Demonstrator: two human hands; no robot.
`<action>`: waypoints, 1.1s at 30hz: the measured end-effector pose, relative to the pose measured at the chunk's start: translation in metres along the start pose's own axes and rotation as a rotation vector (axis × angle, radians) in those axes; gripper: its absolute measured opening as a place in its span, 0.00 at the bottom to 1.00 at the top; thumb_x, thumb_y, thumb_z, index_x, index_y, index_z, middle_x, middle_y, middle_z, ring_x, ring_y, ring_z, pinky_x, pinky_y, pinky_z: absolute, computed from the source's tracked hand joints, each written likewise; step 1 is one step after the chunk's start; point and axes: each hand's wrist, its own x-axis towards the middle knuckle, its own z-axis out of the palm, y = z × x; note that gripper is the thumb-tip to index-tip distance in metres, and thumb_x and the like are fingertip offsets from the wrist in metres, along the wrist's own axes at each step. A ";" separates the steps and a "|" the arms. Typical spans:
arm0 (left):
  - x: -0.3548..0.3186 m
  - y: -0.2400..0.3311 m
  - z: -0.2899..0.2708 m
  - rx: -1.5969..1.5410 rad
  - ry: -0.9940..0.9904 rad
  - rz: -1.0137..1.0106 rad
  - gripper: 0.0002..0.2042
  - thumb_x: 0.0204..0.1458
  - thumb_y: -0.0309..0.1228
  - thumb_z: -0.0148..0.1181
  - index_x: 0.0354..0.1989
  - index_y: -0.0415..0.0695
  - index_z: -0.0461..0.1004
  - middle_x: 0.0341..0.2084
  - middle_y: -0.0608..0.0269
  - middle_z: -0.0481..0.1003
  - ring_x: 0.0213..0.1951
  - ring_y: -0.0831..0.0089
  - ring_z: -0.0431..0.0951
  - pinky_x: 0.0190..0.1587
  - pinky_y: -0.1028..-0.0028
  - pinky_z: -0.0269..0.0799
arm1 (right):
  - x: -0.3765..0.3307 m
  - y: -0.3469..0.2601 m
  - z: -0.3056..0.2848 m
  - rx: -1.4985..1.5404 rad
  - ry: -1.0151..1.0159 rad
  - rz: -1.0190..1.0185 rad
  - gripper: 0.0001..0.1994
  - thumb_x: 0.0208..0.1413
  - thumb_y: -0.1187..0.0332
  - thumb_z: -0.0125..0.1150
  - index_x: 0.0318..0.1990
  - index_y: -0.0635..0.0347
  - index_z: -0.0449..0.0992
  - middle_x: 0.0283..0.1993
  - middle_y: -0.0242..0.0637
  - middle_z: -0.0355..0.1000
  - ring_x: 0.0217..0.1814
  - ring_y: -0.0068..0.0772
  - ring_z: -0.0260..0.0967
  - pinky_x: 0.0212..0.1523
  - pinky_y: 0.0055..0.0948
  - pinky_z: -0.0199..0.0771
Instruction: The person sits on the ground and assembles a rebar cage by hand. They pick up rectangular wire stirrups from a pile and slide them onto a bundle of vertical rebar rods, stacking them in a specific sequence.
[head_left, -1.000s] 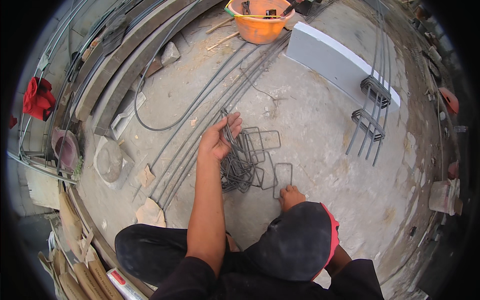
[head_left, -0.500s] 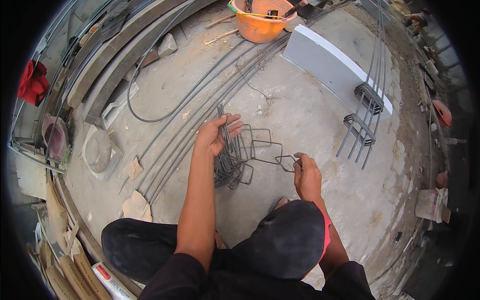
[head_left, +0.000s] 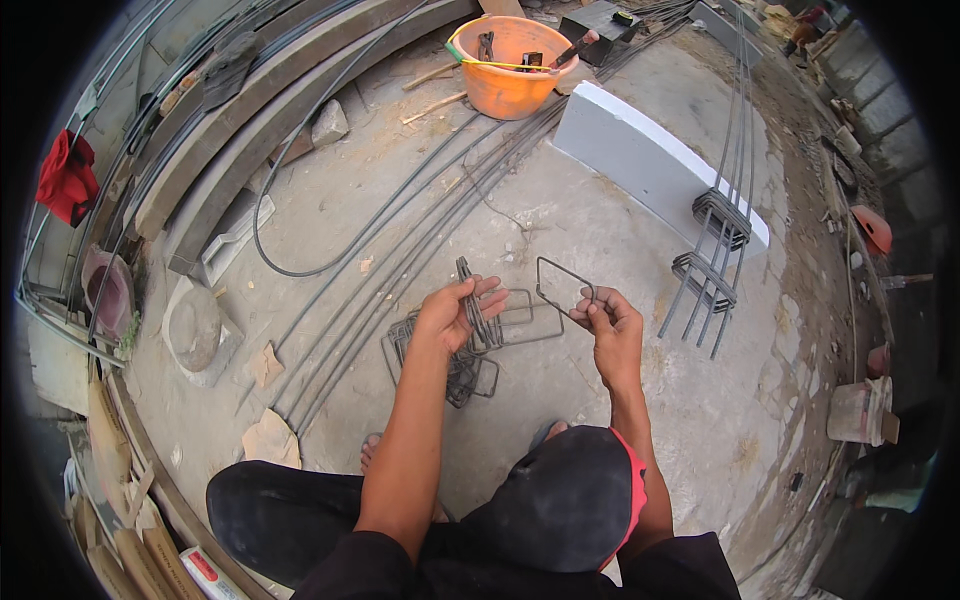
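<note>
My left hand [head_left: 452,312] holds a bundle of bent steel rebar stirrups [head_left: 484,328], its thumb over them and the fingers partly extended. Pinched between thumb and fingers of my right hand [head_left: 613,328] is a single rectangular stirrup [head_left: 567,273], raised above the floor. A loose pile of stirrups [head_left: 462,386] lies on the concrete below and beside my left hand, partly covered by it. At the right, two groups of stirrups [head_left: 722,218] are threaded on several long rebars [head_left: 708,312], which lean over a white-edged grey block [head_left: 650,150].
Long straight rebars [head_left: 370,290] run diagonally across the floor on the left, with a curved bar beside them. An orange basin [head_left: 505,92] with tools stands at the far side. Concrete beams [head_left: 235,150] lie far left. A bucket [head_left: 855,412] sits at the right.
My right hand has lifted a stirrup up from beside the pile. My left hand now holds its bundle slightly apart from the pile. The view has shifted a little.
</note>
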 end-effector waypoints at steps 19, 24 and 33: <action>-0.022 -0.011 0.032 0.357 -0.141 -0.036 0.14 0.72 0.28 0.53 0.58 0.30 0.69 0.50 0.39 0.81 0.46 0.51 0.87 0.45 0.55 0.90 | 0.078 0.035 0.059 -0.182 -0.113 -0.377 0.13 0.62 0.77 0.63 0.54 0.64 0.79 0.52 0.52 0.79 0.54 0.58 0.78 0.53 0.45 0.77; -0.023 0.000 0.013 0.353 -0.051 0.063 0.19 0.68 0.23 0.57 0.64 0.30 0.65 0.54 0.40 0.79 0.50 0.51 0.85 0.51 0.54 0.88 | 0.037 0.122 0.047 -0.791 -0.143 -0.323 0.10 0.60 0.72 0.66 0.48 0.61 0.78 0.49 0.48 0.75 0.51 0.57 0.76 0.50 0.50 0.77; -0.010 0.014 0.002 0.213 -0.090 0.103 0.23 0.64 0.17 0.56 0.68 0.30 0.64 0.59 0.39 0.76 0.56 0.49 0.83 0.56 0.56 0.86 | 0.007 0.159 0.019 -1.241 -0.332 -0.475 0.06 0.60 0.70 0.66 0.43 0.56 0.80 0.46 0.38 0.75 0.56 0.45 0.72 0.58 0.44 0.69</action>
